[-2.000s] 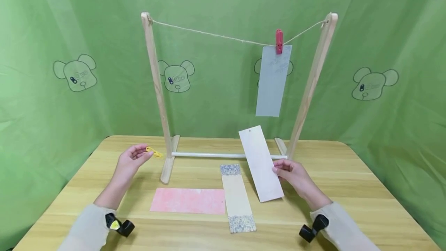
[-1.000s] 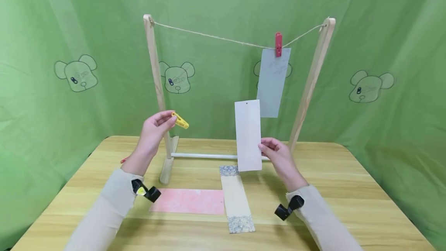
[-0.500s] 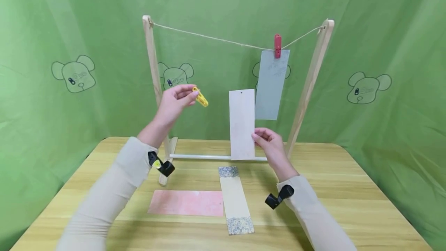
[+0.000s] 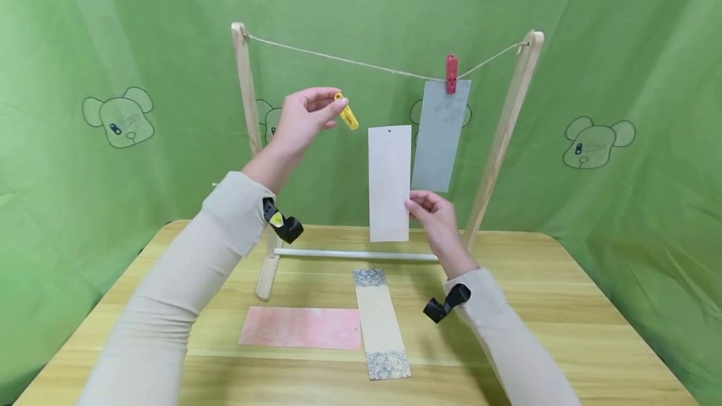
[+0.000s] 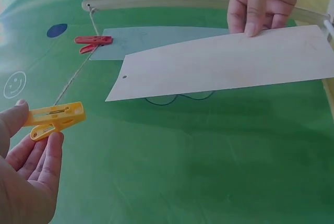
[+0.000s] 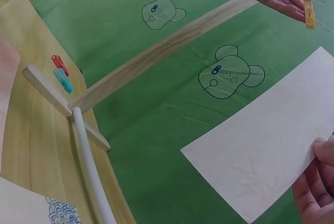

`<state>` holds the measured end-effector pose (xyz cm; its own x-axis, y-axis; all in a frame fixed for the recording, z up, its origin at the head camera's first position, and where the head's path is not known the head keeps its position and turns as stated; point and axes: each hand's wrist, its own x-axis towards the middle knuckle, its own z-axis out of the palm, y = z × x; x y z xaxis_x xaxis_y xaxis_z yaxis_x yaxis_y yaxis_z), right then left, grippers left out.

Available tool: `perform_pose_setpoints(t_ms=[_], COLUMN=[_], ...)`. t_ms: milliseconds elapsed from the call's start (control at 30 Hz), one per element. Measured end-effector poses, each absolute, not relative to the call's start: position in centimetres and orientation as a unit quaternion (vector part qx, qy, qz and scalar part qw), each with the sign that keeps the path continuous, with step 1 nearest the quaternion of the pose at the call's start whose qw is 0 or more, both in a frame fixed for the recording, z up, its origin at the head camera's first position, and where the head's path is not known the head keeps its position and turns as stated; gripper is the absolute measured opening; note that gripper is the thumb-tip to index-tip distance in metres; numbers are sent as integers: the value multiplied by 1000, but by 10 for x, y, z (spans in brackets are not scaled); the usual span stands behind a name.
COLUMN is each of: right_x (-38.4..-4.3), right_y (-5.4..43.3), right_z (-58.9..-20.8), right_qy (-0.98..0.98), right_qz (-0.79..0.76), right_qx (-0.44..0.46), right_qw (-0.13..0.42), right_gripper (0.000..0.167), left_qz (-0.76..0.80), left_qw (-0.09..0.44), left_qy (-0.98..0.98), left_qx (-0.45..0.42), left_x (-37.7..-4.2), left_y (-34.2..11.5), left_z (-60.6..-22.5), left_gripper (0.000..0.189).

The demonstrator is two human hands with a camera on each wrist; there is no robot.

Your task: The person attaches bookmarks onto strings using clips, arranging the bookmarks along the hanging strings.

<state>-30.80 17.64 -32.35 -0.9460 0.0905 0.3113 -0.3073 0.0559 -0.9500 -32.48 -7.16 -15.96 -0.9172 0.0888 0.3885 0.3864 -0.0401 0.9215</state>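
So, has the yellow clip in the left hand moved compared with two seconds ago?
Yes. The yellow clip, pinched by the left hand, has gone up and to the right, from table level left of the left wooden post to just under the string.

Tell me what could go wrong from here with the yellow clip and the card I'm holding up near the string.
1. The right hand pinches the pale card only at its lower edge, so the tall card could tilt or flop before its top meets the string.
2. The left hand holds the yellow clip by fingertips alone; it might slip while being squeezed open.
3. The card hangs close beside the grey card under the red clip; bumping it could jolt the slack string.
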Motion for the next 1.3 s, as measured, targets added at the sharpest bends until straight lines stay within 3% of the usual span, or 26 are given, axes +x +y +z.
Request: perform_pose_setpoints(t_ms=[533, 1300], right_x=[-318, -324], right_y=[173, 174], right_z=[-304, -294], right_qy=[-692, -672], right_qz=[698, 716], right_qx=[71, 67], right_qw=[167, 177], right_gripper=[10, 12], left_qz=[-671, -684], left_qw=[125, 157], left_qy=[-701, -699], left_qx=[-204, -140], left_x=[-336, -348], left_y=[-46, -20], left_z=[-112, -72], left_gripper=[31, 30])
